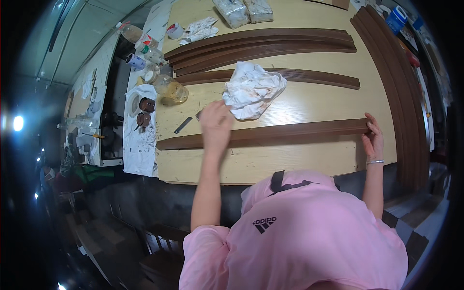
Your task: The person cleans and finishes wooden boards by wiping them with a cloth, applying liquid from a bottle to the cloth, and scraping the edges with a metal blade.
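Note:
A long brown moulding strip [295,130] lies across the near part of the table. My right hand [373,137] grips its right end, fingers along the end and top edge. My left hand [216,123] is over the strip's left part with fingers curled down; a small dark piece shows beside them, and what they hold, if anything, is hidden. Close by, a crumpled white cloth [253,89] with brown stains rests partly on a second brown strip [319,77]. A dark flat blade [183,125] lies left of my left hand.
Several brown strips [266,41] lie farther back, and more [391,87] line the table's right edge. At left stand a jar of yellowish liquid [172,92], plastic bottles [133,34] and small brown-stained cups [146,105]. Wrapped packs [234,12] sit at the back.

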{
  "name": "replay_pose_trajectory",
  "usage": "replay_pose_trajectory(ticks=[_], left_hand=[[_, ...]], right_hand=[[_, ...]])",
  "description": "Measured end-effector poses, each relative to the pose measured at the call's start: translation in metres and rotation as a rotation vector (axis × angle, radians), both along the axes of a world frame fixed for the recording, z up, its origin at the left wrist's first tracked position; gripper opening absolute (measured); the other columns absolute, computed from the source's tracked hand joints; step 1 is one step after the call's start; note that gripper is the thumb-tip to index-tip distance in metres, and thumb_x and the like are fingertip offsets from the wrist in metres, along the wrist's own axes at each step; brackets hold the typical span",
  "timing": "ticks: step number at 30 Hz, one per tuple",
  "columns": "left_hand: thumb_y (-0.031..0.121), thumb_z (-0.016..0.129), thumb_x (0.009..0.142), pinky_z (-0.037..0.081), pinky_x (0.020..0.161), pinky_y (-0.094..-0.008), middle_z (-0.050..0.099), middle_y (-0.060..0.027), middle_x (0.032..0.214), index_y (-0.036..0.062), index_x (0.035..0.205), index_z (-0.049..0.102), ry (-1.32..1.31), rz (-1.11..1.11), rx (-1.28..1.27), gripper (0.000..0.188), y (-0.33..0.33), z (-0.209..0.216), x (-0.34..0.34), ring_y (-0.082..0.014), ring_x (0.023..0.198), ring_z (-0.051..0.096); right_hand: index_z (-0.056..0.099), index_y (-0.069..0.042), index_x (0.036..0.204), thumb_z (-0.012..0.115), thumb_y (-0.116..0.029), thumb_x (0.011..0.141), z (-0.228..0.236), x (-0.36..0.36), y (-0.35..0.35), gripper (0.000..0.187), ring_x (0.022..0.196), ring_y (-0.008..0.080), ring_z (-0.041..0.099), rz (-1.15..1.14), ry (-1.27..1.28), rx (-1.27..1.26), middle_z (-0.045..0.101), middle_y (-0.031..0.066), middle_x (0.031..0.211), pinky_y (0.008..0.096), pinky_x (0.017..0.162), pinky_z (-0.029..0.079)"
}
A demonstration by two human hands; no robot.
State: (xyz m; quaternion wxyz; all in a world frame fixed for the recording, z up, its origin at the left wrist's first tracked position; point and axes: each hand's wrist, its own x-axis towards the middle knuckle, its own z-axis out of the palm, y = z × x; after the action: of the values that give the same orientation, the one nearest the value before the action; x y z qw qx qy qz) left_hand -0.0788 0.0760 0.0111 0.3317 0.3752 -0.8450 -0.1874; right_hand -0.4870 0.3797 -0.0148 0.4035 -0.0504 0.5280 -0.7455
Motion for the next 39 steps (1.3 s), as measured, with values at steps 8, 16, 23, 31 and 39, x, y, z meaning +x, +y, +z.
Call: replay_pose_trajectory(ticks=[8, 16, 23, 31, 39], left_hand=[[0.012, 0.075, 0.071, 0.045, 0.088, -0.0433, 0.065, -0.0155, 0.105, 0.0044, 0.105, 0.066, -0.470, 0.339, 0.156, 0.036, -0.075, -0.030, 0.067, -0.0330, 0.097, 0.058], [0.002, 0.068, 0.079, 0.051, 0.067, -0.0284, 0.062, -0.0099, 0.092, -0.0013, 0.112, 0.060, 0.185, 0.272, 0.546, 0.033, -0.040, 0.001, 0.046, -0.0144, 0.074, 0.058], [-0.009, 0.055, 0.084, 0.055, 0.068, -0.0300, 0.060, -0.0107, 0.094, -0.0058, 0.124, 0.049, 0.836, -0.078, 1.128, 0.040, 0.032, 0.044, -0.003, -0.0173, 0.077, 0.061], [0.007, 0.062, 0.088, 0.055, 0.081, -0.0362, 0.061, -0.0119, 0.103, -0.0005, 0.111, 0.058, 0.554, -0.404, 1.330, 0.025, 0.088, 0.092, -0.111, -0.0204, 0.090, 0.061], [-0.009, 0.060, 0.078, 0.047, 0.090, -0.0304, 0.062, -0.0090, 0.106, -0.0019, 0.107, 0.059, 0.159, -0.752, 0.799, 0.029, 0.121, 0.113, -0.213, -0.0190, 0.100, 0.059]], right_hand=[[0.050, 0.008, 0.121, 0.052, 0.007, 0.076, -0.003, 0.006, 0.009, 0.045, 0.112, 0.0224, 0.049, -0.142, -0.178, -0.163, 0.052, 0.0125, 0.111, 0.0345, 0.103, 0.040], [0.049, 0.010, 0.121, 0.053, 0.006, 0.075, 0.007, 0.013, 0.015, 0.047, 0.116, 0.0284, 0.051, -0.198, -0.256, -0.237, 0.055, 0.0165, 0.116, 0.0393, 0.107, 0.037], [0.045, 0.010, 0.130, 0.054, 0.000, 0.081, 0.040, 0.035, -0.009, 0.051, 0.121, 0.0256, 0.049, -0.183, -0.152, -0.353, 0.055, 0.0186, 0.126, 0.0365, 0.108, 0.034], [0.051, 0.001, 0.126, 0.054, -0.006, 0.090, 0.075, 0.054, -0.004, 0.037, 0.110, 0.0235, 0.057, -0.015, -0.053, -0.252, 0.058, 0.0153, 0.120, 0.0366, 0.098, 0.046], [0.051, 0.004, 0.125, 0.059, 0.001, 0.086, 0.089, 0.065, 0.009, 0.040, 0.091, 0.0133, 0.064, -0.015, 0.060, -0.150, 0.064, 0.0080, 0.105, 0.0250, 0.081, 0.053]])
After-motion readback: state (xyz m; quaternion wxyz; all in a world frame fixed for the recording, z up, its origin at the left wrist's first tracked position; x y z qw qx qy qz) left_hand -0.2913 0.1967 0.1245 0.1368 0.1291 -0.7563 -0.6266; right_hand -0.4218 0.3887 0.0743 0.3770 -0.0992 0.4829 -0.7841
